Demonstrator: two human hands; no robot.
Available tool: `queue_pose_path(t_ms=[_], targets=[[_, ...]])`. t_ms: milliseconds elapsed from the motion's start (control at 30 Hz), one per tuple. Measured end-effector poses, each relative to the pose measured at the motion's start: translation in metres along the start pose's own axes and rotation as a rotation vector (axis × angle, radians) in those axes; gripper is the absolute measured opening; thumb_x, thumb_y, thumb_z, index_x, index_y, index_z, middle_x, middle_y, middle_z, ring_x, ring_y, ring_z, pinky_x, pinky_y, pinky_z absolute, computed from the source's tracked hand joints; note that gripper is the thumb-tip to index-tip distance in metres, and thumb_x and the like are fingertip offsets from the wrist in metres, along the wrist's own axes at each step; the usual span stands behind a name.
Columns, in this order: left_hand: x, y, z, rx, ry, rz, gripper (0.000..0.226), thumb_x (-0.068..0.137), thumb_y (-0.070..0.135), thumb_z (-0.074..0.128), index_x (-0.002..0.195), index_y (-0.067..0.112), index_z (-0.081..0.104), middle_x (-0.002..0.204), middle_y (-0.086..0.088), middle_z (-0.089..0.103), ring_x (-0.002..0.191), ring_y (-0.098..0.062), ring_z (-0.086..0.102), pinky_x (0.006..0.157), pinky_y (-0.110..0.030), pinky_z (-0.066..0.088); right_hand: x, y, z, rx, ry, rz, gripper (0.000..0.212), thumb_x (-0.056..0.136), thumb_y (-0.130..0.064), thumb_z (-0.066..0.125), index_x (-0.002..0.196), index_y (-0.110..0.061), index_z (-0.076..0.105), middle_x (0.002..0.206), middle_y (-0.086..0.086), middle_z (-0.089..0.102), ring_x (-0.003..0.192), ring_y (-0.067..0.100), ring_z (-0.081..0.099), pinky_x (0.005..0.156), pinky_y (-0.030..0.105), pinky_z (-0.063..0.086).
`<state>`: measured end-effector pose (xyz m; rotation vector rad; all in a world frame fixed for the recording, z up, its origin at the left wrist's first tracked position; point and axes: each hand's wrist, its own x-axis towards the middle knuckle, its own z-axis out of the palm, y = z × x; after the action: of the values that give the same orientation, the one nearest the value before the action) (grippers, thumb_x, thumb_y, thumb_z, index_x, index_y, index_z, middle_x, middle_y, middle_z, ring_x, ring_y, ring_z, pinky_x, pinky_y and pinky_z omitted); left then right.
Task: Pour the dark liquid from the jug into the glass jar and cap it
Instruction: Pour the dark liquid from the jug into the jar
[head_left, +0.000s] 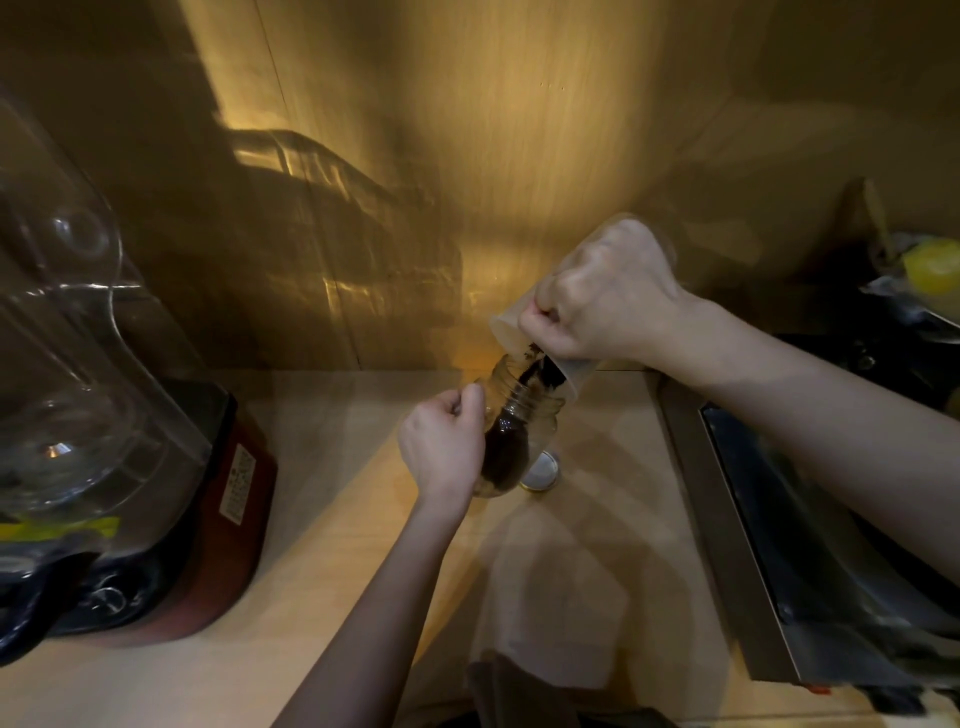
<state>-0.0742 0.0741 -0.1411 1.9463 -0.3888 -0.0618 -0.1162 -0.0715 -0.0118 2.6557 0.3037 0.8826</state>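
Pour is on! The right hand (605, 296) is clenched tight around the jug (540, 343), tipped steeply so its lip hangs just below those knuckles, straight over the mouth of the glass jar (519, 431). The left hand (441, 447) curls closed around the jar's side, the jar leaning up toward the jug. Dark liquid (506, 452) is pooling inside. And the lid (542, 470)? On the counter (363, 519) just beyond the jar, nearer the left fingers, I'd say.
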Motion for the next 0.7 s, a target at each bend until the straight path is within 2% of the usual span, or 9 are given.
queue_pose_path(t_ms=[67,233,367,467,700], targets=[[-0.0009,0.0,-0.0001,-0.007,-0.004,-0.009,0.041,0.073,0.031,0.042,0.047,0.001,0.046,0.049,-0.013,0.032,0.048,-0.024,0.03,0.05,-0.036,0.028,0.0,-0.0002,0.0002,0.002,-0.001,0.003,0.047,0.077,-0.022,0.044,0.031,-0.014,0.048,0.027,0.003,0.044,0.024,0.02,0.042,0.039,0.018,0.025],[-0.0003,-0.0016,0.0005,-0.019,0.004,-0.031,0.045,0.074,0.032,0.042,0.05,-0.006,0.048,0.05,-0.015,0.034,0.05,-0.027,0.033,0.051,-0.038,0.033,-0.0009,-0.0022,0.0016,-0.016,0.007,0.001,0.048,0.078,-0.022,0.044,0.031,-0.013,0.046,0.028,0.003,0.043,0.024,0.02,0.041,0.04,0.018,0.021],[0.0004,-0.0013,-0.0006,-0.012,0.01,-0.028,0.04,0.074,0.031,0.042,0.047,0.001,0.046,0.05,-0.015,0.032,0.049,-0.027,0.031,0.052,-0.035,0.028,-0.0002,-0.0022,0.0015,-0.038,0.007,0.006,0.046,0.075,-0.021,0.046,0.03,-0.013,0.045,0.028,0.002,0.042,0.024,0.021,0.04,0.042,0.017,0.02],[0.0017,-0.0012,0.0004,-0.013,0.009,-0.036,0.043,0.074,0.031,0.043,0.048,-0.003,0.047,0.05,-0.016,0.034,0.049,-0.029,0.032,0.052,-0.036,0.031,0.0002,-0.0037,0.0021,-0.029,0.001,0.007,0.043,0.073,-0.019,0.048,0.031,-0.013,0.046,0.028,0.003,0.044,0.024,0.021,0.041,0.042,0.017,0.021],[-0.0011,0.0,0.0008,-0.019,-0.004,-0.021,0.039,0.075,0.031,0.042,0.046,0.005,0.049,0.046,-0.012,0.037,0.047,-0.024,0.035,0.052,-0.035,0.031,0.0018,-0.0033,0.0006,0.004,-0.034,-0.047,0.047,0.077,-0.025,0.044,0.032,-0.013,0.051,0.029,0.004,0.047,0.024,0.021,0.042,0.043,0.017,0.019]])
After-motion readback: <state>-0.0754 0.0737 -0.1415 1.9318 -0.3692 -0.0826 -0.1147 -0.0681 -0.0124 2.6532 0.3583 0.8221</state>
